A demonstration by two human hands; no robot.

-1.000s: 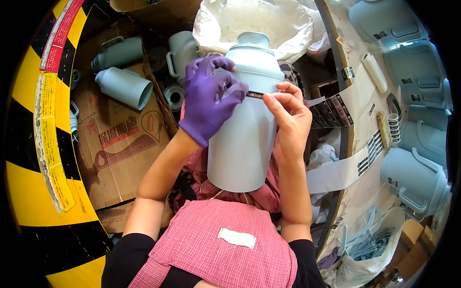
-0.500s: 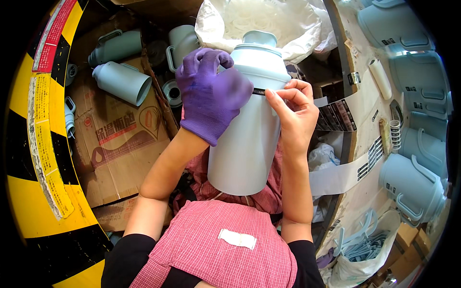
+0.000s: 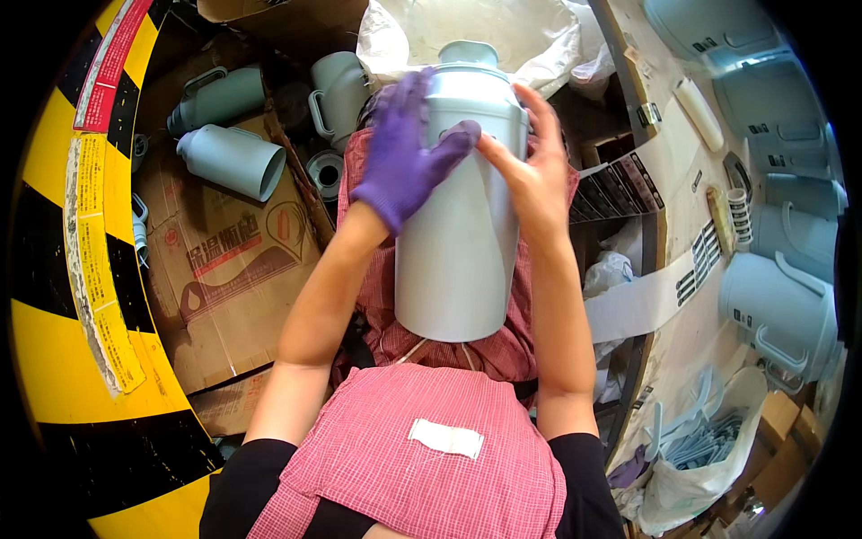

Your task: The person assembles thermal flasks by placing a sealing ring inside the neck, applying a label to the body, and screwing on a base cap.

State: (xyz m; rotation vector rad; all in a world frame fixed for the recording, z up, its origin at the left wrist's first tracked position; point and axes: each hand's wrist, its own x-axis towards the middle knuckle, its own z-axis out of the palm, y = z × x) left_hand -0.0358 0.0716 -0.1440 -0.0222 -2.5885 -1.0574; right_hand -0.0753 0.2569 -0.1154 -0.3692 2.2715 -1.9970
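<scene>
A pale blue-grey thermos flask body (image 3: 456, 260) with a narrower neck rests over my lap, its neck pointing away from me. My left hand (image 3: 400, 157), in a purple knitted glove, lies along its left side, somewhat smeared by motion. My bare right hand (image 3: 536, 175) curves round the right side, fingers up by the shoulder. Both thumbs press on the front just below the shoulder, their tips almost meeting. They cover the spot where a small dark label sat. The flask is held between the two hands.
Left, more flask bodies (image 3: 232, 157) lie on a brown carton (image 3: 233, 260) beside a yellow-and-black striped edge (image 3: 45, 359). A white sack (image 3: 548, 45) stands behind. On the right bench are label strips (image 3: 637, 310), handled flasks (image 3: 777, 305) and a bag of handles (image 3: 709, 449).
My right fingers have left their pinch at the label and spread round the flask's side. My left hand has opened out along the other side. The flask has shifted slightly away from me.
</scene>
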